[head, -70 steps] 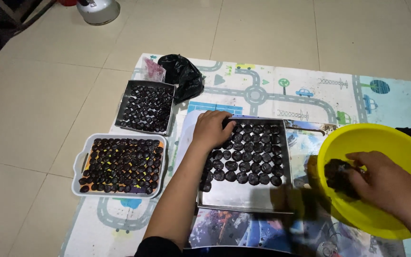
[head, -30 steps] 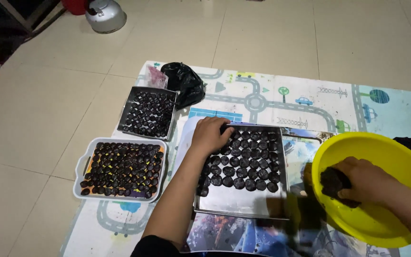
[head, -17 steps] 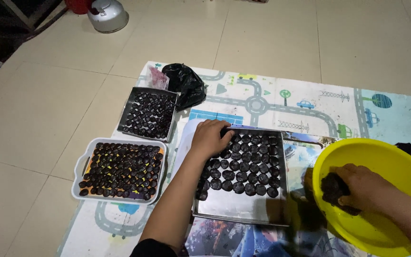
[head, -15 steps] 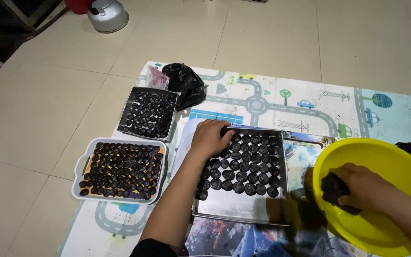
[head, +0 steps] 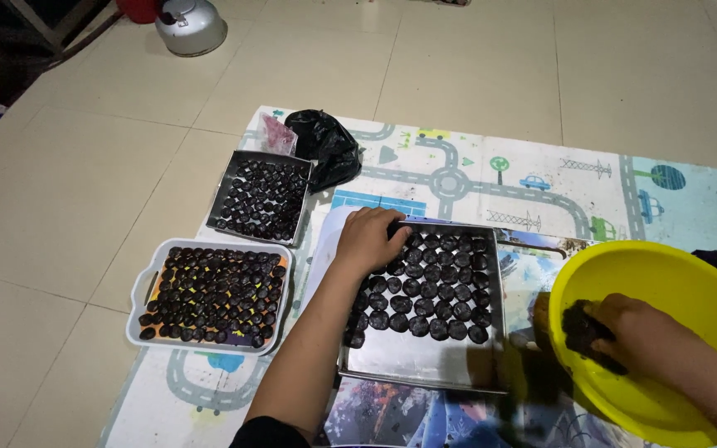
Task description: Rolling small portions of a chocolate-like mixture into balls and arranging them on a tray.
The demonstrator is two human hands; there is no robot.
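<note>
Right hand (head: 636,332) has its fingers closed around a dark dough lump (head: 582,330) inside the yellow bowl (head: 674,282). Left hand (head: 368,239) rests loosely curled on the metal tray (head: 425,365), probably steadying it on the play mat (head: 541,178).

- The left hand (head: 368,239) is bare: no glove, ring or bracelet shows on it.
- The left forearm is bare too, long and slim, uncovered from wrist to elbow.
- At the bottom edge of the view, a dark, near-black sleeve (head: 269,433) covers the upper left arm, ending at about the elbow.
- The right hand (head: 634,330) is also bare, with no glove or jewellery visible.
- The right forearm is uncovered as far as the frame's lower right corner; no sleeve shows on that side.
- Neither wrist carries a watch or band.
- Fingernails are too small and dim to make out.
</note>
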